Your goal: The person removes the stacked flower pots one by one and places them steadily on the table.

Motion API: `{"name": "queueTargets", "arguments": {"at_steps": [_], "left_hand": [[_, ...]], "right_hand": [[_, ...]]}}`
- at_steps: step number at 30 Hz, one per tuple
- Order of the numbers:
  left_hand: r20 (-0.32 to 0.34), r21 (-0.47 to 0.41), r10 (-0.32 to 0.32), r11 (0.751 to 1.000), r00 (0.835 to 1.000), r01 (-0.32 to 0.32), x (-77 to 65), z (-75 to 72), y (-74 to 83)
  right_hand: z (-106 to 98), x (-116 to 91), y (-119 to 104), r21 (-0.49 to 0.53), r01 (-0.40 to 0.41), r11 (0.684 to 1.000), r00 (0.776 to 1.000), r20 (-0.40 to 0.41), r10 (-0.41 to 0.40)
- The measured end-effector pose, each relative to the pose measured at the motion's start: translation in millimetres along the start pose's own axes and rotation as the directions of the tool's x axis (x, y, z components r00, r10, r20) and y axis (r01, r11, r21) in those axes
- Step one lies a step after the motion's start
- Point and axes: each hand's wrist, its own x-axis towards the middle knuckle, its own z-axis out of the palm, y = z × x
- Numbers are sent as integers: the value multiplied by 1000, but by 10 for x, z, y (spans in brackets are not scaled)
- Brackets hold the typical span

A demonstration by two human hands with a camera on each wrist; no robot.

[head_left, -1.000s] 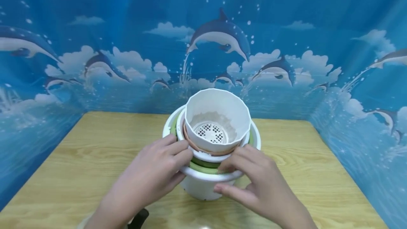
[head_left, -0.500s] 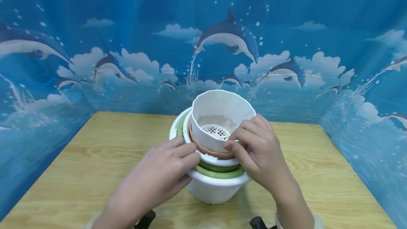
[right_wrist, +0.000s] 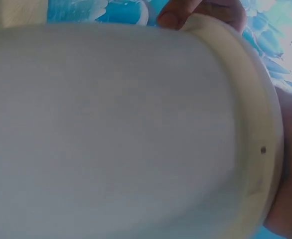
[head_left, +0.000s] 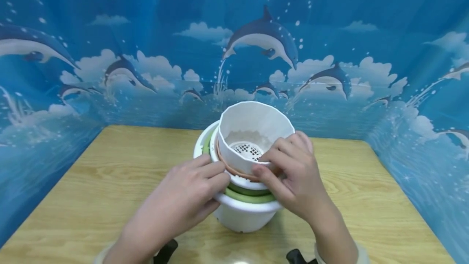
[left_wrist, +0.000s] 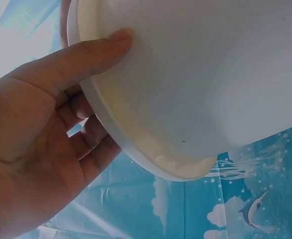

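A stack of nested plant pots stands on the table in the head view. Innermost and highest is a white faceted pot (head_left: 253, 119) with a grid of holes in its stained bottom. Below its rim show a terracotta-coloured pot rim (head_left: 224, 162), another white rim (head_left: 238, 179) and green rims (head_left: 249, 197). All sit inside a large white pot (head_left: 242, 217). My left hand (head_left: 183, 190) grips the large pot's front-left rim; its thumb (left_wrist: 103, 50) presses the outer wall in the left wrist view. My right hand (head_left: 293, 170) pinches the innermost pot's front-right rim.
A wooden-patterned table (head_left: 110, 182) carries the stack. Blue curtain (head_left: 176, 52) printed with dolphins encloses the back and sides. Black straps or mounts (head_left: 166, 251) show below the wrists. In the right wrist view the large pot's wall (right_wrist: 111, 129) fills most of the picture.
My right hand has risen from the lower rims at the front right to the innermost pot's rim and now pinches it. My left hand keeps its hold on the large pot.
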Motion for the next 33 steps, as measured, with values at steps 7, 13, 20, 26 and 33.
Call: {"name": "queueTargets", "arguments": {"at_steps": [7,13,20,26,33], "left_hand": [[-15,-14,-11,1000,1000,10,21,13,-22],[-26,-38,-26,999,999,25,50,49,-86],[-25,-33,-36,999,999,35,26,57,-120],[-38,-32,-27,999,999,25,14,54,-115],[-35,-40,-26,999,999,24,14,40,-110]], "right_hand": [[-239,-48,93,49,30,998,994,107,-36],[-344,-56,103,42,82,996,993,83,-86],[-283,-35,75,26,112,993,993,37,-113],[-236,-29,60,-48,125,991,992,-5,-125],[-256,-14,35,-83,113,990,992,-51,-117]]}}
